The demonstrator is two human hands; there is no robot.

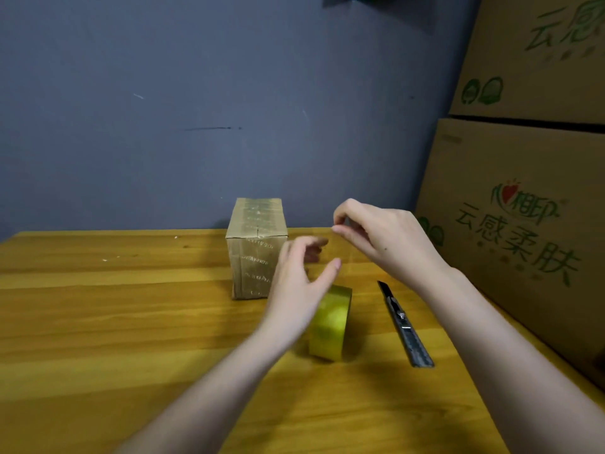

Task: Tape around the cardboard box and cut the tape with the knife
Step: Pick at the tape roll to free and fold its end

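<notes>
A small cardboard box (253, 253), glossy with tape on its faces, stands upright near the far edge of the wooden table (114, 322). A yellowish tape roll (332, 326) stands on its edge in front of it. My left hand (298, 290) hovers just over the roll's left side, blurred, with its fingers spread and nothing in them. My right hand (383, 237) is higher and to the right, thumb and forefinger pinched together. A faint clear strip of tape seems to run from them down to the roll. A utility knife (404, 326) lies on the table right of the roll.
Large printed cardboard cartons (523, 208) are stacked along the table's right side, close to the knife. A grey wall (196, 109) rises behind the table's far edge. Bare wood lies to the left of the box.
</notes>
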